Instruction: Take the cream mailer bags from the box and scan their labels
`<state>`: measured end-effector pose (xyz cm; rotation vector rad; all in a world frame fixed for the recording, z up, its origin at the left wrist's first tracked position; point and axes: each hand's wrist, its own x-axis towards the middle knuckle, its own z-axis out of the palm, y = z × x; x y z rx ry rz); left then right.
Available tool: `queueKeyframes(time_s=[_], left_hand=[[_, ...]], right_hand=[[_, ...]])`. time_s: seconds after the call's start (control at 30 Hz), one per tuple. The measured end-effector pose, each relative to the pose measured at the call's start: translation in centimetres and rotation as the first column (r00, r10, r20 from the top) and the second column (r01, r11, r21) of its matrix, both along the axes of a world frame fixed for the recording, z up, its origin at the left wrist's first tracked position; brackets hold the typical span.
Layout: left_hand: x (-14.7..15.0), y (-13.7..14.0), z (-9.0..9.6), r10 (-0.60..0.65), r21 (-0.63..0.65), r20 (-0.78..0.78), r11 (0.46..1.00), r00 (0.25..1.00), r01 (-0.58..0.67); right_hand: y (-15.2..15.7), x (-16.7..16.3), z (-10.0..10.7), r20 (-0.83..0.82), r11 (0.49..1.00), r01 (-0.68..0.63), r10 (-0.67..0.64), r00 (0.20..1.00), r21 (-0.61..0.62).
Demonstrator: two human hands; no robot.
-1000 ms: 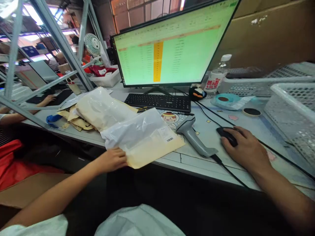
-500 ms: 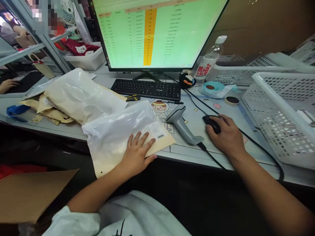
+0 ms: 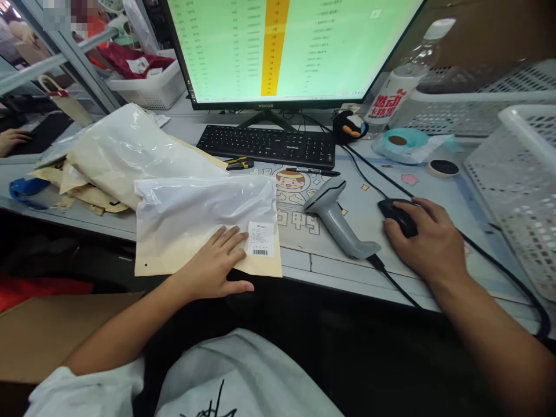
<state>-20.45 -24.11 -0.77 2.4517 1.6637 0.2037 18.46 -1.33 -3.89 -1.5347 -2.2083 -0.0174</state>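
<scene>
Desk point(image 3: 299, 262) is looking crowded — I'm resting my left hand point(image 3: 217, 263), spread, on the front bag point(image 3: 182, 208), probably steadying it; my right hand point(image 3: 432, 238) is gripping the mouse point(image 3: 397, 218).

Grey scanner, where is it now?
In the head view, the grey scanner lies right of centre, between the labelled package and the black mouse.

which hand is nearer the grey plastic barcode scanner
Right. The right hand lies on a black computer mouse, just right of the scanner; the left hand is farther off to its left, on a white-and-cream plastic mailer.
</scene>
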Motion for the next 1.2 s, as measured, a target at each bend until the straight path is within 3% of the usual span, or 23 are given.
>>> queueKeyframes(time_s=[0.13, 0.47, 0.6, 0.73, 0.83, 0.97, 1.2], left_hand=[[2.1, -0.3, -1.1, 0.088, 0.051, 0.033, 0.995, 0.996, -0.090], [2.3, -1.0, -2.0, 0.139, 0.068, 0.205, 0.985, 0.969, -0.156], [1.3, -0.4, -5.4, 0.092, 0.207, 0.226, 0.968, 0.970, -0.140], [-0.3, 1.7, -9.5, -0.025, 0.429, 0.178, 0.902, 0.984, -0.055], [-0.3, 2.1, -11.1, 0.021, 0.489, 0.170, 0.866, 0.985, -0.103], [0.7, 1.8, -11.7, 0.123, 0.461, 0.224, 0.861, 0.967, -0.216], [0.9, 2.0, -12.0, 0.125, 0.464, 0.262, 0.854, 0.957, -0.238]], right_hand=[[0.0, 0.2, -0.1, 0.013, 1.000, 0.000, 0.000, 1.000, 0.006], [0.8, 0.8, -0.5, -0.030, 0.999, -0.010, 0.011, 0.999, 0.036], [2.7, 2.3, -2.5, -0.095, 0.994, -0.035, 0.046, 0.994, 0.107], [4.8, 3.4, -4.4, -0.118, 0.989, -0.024, 0.042, 0.992, 0.144], [5.0, 3.8, -4.6, -0.125, 0.990, -0.027, 0.045, 0.991, 0.141], [4.8, 3.9, -4.4, -0.132, 0.990, -0.052, 0.070, 0.989, 0.132], [5.3, 4.3, -4.8, -0.168, 0.980, -0.056, 0.088, 0.982, 0.190]])
